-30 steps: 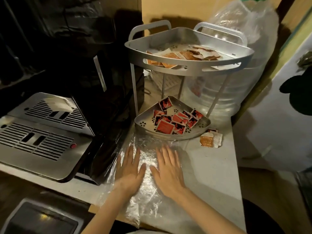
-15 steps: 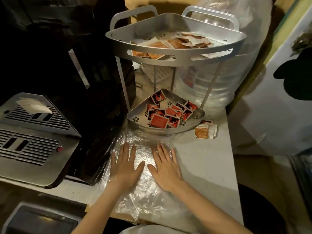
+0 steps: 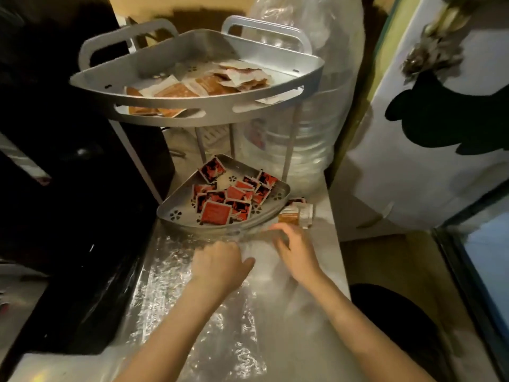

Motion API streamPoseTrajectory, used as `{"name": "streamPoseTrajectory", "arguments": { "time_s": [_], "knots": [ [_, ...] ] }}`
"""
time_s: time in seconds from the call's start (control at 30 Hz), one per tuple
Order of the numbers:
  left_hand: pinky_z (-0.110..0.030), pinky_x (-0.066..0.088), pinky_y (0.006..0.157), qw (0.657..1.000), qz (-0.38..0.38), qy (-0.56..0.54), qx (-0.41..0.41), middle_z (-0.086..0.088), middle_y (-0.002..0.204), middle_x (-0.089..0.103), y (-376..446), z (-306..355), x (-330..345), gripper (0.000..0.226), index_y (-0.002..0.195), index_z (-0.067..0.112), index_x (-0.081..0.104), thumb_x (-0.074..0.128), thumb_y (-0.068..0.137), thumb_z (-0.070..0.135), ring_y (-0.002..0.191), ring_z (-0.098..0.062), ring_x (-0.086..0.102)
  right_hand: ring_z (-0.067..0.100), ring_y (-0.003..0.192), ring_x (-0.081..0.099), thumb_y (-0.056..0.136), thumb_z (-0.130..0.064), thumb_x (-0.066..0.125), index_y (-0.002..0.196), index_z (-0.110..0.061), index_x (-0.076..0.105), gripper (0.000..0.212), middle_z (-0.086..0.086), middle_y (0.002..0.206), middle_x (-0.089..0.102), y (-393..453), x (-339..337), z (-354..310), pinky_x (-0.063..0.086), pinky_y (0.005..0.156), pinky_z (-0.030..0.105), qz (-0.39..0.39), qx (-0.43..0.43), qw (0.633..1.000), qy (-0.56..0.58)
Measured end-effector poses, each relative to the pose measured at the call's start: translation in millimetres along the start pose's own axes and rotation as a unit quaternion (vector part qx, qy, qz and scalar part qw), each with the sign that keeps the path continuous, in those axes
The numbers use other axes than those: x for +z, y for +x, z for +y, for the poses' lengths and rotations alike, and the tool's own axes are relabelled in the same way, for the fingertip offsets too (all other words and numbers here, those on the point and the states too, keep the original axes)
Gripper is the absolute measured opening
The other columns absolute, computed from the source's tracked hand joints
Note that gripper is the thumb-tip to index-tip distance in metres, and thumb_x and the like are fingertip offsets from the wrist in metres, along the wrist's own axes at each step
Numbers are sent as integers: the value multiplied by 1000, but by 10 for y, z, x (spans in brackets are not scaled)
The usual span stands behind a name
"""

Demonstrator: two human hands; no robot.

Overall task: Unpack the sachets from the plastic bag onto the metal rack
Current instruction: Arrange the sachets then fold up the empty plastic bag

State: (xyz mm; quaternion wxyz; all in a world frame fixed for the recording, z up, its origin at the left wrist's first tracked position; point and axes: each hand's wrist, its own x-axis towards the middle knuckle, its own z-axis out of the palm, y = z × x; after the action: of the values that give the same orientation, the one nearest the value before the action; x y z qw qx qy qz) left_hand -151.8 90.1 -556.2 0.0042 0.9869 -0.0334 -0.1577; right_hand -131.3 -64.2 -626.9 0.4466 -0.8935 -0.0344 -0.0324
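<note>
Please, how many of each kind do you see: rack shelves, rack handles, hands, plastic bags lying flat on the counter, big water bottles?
Rack shelves: 2, upper shelf and lower shelf
Rack handles: 2, left handle and right handle
Hands: 2, left hand and right hand
Flat plastic bag: 1
Big water bottle: 1
Total: 8
</note>
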Motion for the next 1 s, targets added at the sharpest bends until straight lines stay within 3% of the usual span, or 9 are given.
{"name": "streamPoseTrajectory", "arguments": {
  "time_s": [0.1,0.2,0.3,0.37,0.43,0.53,0.67,0.83,1.0],
  "knots": [
    [-37,46,81,990,59,-39,120,-9,124,56,178,382,-37,51,128,12,40,45,89,44,107,-30,56,18,111,57,87,-7,56,117,-20,57,33,4,116,63,150,-252,182,48,96,38,30,42,998,28],
    [-38,40,95,974,66,-87,200,-10,143,36,488,651,183,58,138,11,26,45,90,36,127,-28,39,22,122,49,91,-11,49,132,-17,47,41,8,129,56,290,-420,345,41,102,34,66,73,995,-34],
    [-37,19,114,966,91,-85,228,-14,154,12,774,815,460,63,145,9,9,38,92,25,142,-27,14,23,131,39,92,-13,48,139,-11,36,48,11,140,46,441,-489,457,30,107,29,60,54,987,-141],
    [-33,2,114,968,113,-68,212,-16,155,5,876,869,599,60,145,6,4,34,94,19,143,-28,4,23,134,36,92,-14,48,140,-10,33,51,11,143,42,509,-472,501,26,110,29,29,40,980,-190],
    [-32,7,109,966,142,-75,205,-20,150,23,935,883,693,60,142,3,23,48,90,18,140,-30,22,23,132,38,89,-15,52,140,-13,34,55,10,141,45,528,-432,549,27,110,31,7,34,977,-211],
    [-27,42,96,958,169,-95,210,-11,124,62,990,877,765,52,123,9,57,69,74,25,113,-21,59,23,122,45,84,-18,60,136,-16,40,56,8,129,55,507,-392,606,36,104,33,34,42,979,-198],
    [-29,52,82,946,195,-134,221,-7,112,66,1001,837,739,39,120,9,54,57,83,18,100,-21,64,26,113,50,80,-16,67,125,-12,52,47,10,119,57,490,-406,605,41,94,32,57,92,985,-137],
    [-36,51,85,945,147,-177,233,-10,117,63,917,793,599,36,125,12,48,48,90,8,103,-26,60,22,99,58,79,-20,69,113,-11,59,37,7,108,62,454,-466,515,46,80,26,-3,182,983,-14],
    [-38,51,67,929,158,-234,238,-16,100,64,795,699,231,32,112,8,59,44,86,-2,80,-33,64,12,80,55,86,-14,57,108,-13,57,21,-1,90,58,401,-716,117,37,52,8,-47,180,980,69]
  ]
}}
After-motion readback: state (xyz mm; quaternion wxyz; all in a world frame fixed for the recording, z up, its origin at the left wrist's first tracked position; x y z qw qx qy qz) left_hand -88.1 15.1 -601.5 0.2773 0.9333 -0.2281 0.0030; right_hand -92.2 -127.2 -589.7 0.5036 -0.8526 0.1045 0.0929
